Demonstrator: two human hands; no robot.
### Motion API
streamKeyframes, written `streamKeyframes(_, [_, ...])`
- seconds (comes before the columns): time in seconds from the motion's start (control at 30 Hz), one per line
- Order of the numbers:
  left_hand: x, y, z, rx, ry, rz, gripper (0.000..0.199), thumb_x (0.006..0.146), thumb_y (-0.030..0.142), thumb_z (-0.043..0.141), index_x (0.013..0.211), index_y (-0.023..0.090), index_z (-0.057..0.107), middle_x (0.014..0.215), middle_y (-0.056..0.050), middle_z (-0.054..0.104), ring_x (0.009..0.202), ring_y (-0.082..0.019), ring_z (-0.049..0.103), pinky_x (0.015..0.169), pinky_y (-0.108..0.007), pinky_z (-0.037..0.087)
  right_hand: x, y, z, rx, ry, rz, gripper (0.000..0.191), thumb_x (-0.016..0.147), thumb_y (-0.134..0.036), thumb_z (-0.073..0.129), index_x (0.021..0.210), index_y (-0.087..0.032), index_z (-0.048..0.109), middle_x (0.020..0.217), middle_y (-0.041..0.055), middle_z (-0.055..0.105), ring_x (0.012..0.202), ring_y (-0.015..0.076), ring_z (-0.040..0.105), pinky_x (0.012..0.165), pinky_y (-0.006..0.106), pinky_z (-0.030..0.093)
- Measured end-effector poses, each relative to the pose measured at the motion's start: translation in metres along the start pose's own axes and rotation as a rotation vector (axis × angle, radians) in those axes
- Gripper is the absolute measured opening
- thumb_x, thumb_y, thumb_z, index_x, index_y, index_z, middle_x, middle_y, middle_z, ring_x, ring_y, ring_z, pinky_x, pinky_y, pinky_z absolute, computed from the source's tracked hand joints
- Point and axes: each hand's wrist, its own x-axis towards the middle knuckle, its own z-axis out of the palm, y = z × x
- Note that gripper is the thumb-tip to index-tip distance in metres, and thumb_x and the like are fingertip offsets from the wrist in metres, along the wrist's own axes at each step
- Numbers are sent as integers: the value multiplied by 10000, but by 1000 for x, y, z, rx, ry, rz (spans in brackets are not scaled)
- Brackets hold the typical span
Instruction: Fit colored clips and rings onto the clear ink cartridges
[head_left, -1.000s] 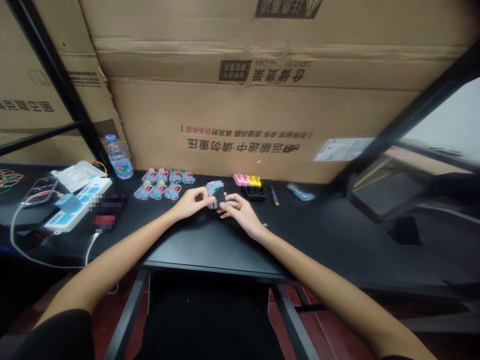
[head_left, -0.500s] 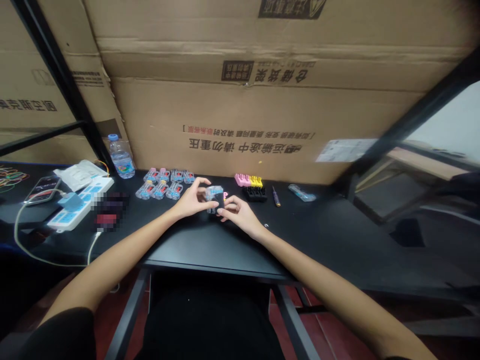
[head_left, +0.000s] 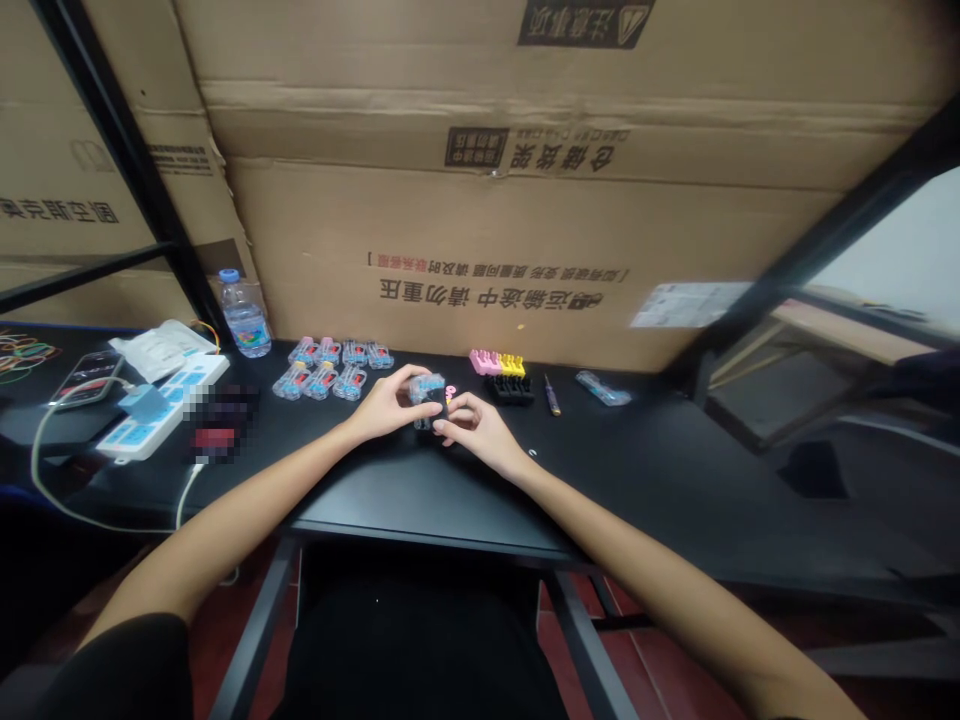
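Note:
A small clear plastic case [head_left: 427, 384] with blue bits and a black part is held up over the table. My left hand [head_left: 388, 405] grips its left side, thumb in front and fingers curled over the top. On the right, my right hand [head_left: 480, 428] pinches the case by its lower right edge. Fingers hide much of it. Just behind the case, a small pink piece [head_left: 450, 392] shows. Several similar clear cases [head_left: 321, 380] with blue, red and pink parts lie in two rows left of my hands.
Pink [head_left: 485, 361], yellow [head_left: 512, 364] and black notched pieces [head_left: 510, 389] stand behind my right hand. A screwdriver [head_left: 552, 394] and a clear packet [head_left: 603, 388] lie to their right. Leftward are a water bottle [head_left: 246, 318], a power strip [head_left: 165, 405] and a phone [head_left: 91, 380]. Cardboard [head_left: 450, 220] backs the table.
The fingers of my left hand have come down closer over the top of the case. My right hand has barely moved, and the case stays in place.

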Motion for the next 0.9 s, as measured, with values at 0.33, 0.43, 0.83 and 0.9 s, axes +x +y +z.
streamKeyframes(0.33, [4,-7,-5,-120,-4,-134,524,943,551,737,1313,185,675,1123,-99,788,929,-238,771,719,-312,624,1,-8,-4,79,50,44,488,720,-512,931,947,-220,613,802,33,768,773,243,772,649,364,638])
streamKeyframes(0.43, [5,-8,-7,-151,-34,-139,555,943,536,746,1362,182,660,1108,-103,791,917,-225,773,726,-302,621,3,-9,-7,129,121,64,498,706,-513,935,983,-206,658,801,34,760,729,212,742,618,328,614])
streamKeyframes(0.83, [7,-5,-11,-216,-113,-153,512,880,474,816,1284,184,691,1046,-81,753,820,-175,723,601,-247,582,3,-12,-10,126,203,18,470,798,-544,861,1118,-207,795,905,53,743,716,183,649,591,323,599])
streamKeyframes(0.9, [7,-6,-11,-224,-66,-168,485,862,478,826,1221,175,705,1083,-92,756,812,-173,721,602,-255,590,3,-11,-10,131,203,15,497,819,-541,845,1187,-219,761,875,37,723,704,178,657,589,316,600])
